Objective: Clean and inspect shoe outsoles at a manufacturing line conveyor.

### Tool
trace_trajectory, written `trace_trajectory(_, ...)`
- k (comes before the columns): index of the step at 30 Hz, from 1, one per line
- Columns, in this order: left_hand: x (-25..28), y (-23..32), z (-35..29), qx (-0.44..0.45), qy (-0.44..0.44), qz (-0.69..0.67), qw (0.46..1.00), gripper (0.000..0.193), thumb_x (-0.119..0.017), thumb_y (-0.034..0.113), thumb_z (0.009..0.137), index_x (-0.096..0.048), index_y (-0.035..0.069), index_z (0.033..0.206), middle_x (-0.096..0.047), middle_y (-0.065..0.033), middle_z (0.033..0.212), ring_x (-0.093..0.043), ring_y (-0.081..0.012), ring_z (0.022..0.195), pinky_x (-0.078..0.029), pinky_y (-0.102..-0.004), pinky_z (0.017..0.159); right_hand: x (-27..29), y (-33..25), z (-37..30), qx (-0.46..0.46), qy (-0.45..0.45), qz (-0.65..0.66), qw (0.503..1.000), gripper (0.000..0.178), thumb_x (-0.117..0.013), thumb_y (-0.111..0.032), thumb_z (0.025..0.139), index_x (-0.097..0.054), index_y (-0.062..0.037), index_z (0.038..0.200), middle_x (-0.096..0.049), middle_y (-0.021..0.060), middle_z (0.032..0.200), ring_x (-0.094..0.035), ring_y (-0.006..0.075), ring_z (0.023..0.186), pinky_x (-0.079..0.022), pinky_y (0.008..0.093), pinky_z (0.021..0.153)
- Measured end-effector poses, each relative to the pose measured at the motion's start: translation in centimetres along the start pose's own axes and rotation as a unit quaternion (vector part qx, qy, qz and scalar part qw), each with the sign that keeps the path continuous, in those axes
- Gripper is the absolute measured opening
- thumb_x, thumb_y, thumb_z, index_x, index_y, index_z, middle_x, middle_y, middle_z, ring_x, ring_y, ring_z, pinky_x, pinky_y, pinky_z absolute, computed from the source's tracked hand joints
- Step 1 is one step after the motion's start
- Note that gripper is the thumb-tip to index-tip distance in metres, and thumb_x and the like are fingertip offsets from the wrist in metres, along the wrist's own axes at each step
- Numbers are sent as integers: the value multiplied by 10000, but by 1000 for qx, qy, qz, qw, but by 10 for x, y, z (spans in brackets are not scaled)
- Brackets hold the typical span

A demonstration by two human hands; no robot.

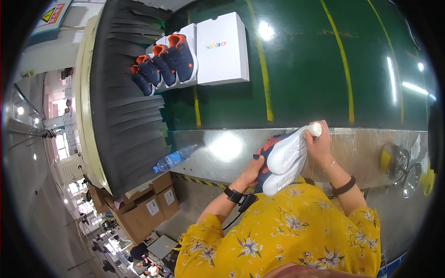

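Note:
A pair of navy sneakers with orange parts (286,160) is held together in front of my body, their white soles turned toward me. My left hand (252,170) grips the pair at one end. At the other end my right hand (320,147) closes around a small white cylinder (315,129), its round end showing. The cylinder is against or right beside a sole; I cannot tell whether they touch. What it is made of does not show.
On the green conveyor belt (306,69), several navy-orange sneakers (181,60) lean by a white shoebox (222,50). Dark curtain strips (127,106) hang left. A water bottle (175,159) lies on the metal edge (222,148). Cartons (143,208) stand below left; metal bowls (396,161) sit right.

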State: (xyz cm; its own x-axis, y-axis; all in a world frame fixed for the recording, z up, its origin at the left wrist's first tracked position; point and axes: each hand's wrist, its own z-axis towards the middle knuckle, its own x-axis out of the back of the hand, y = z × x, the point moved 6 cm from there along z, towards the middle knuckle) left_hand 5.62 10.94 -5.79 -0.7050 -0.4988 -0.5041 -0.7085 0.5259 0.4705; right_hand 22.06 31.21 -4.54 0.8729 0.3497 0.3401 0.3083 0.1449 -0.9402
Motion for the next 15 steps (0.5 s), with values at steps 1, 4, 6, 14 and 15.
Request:
trace_trajectory(1, -3, 2, -1, 7, -8, -16, 1000, 547, -460, 420, 1017, -452, -20, 1342, -563, -121, 1304, -560, -188, 1153, -462, -344, 998, 1, -2, 5, -3, -9, -15, 1000, 284, -721, -70, 823, -532, -11, 1027, -530, 114, 897, -579, 235, 755, -493, 300, 655)
trace_trajectory(4, -18, 13, 0, 37, -36, -67, 996, 537, -476, 407, 1014, -453, -16, 1343, -569, -114, 1295, -566, -190, 1154, -461, -340, 1011, 13, 25, 19, 8, 34, -50, 998, 238, -700, -83, 859, -536, -6, 1013, -551, 79, 884, -575, 203, 771, -494, 307, 644)
trace_trajectory(6, -27, 25, 3, 12, -46, -63, 997, 535, -481, 403, 1012, -454, -16, 1343, -571, -114, 1292, -568, -189, 1155, -462, -338, 1014, 24, 58, 18, -39, 83, 18, 996, 208, -686, -107, 882, -544, -18, 1005, -560, 48, 861, -560, 163, 736, -476, 289, 610)
trace_trajectory(14, -70, 147, -15, -193, -51, -156, 967, 644, -419, 497, 1000, -330, 61, 1465, -447, -104, 1449, -454, -249, 1315, -367, -413, 1114, 46, 143, -32, -303, 58, 265, 914, 130, -645, -170, 931, -599, -69, 998, -580, -38, 768, -473, 32, 561, -376, 201, 484)
trace_trajectory(15, -72, 164, -16, -208, -45, -161, 964, 639, -419, 499, 999, -336, 66, 1462, -453, -102, 1445, -456, -250, 1315, -370, -416, 1111, 42, 146, -35, -296, 33, 275, 914, 130, -648, -164, 926, -602, -66, 997, -590, -35, 779, -485, 36, 566, -384, 200, 488)
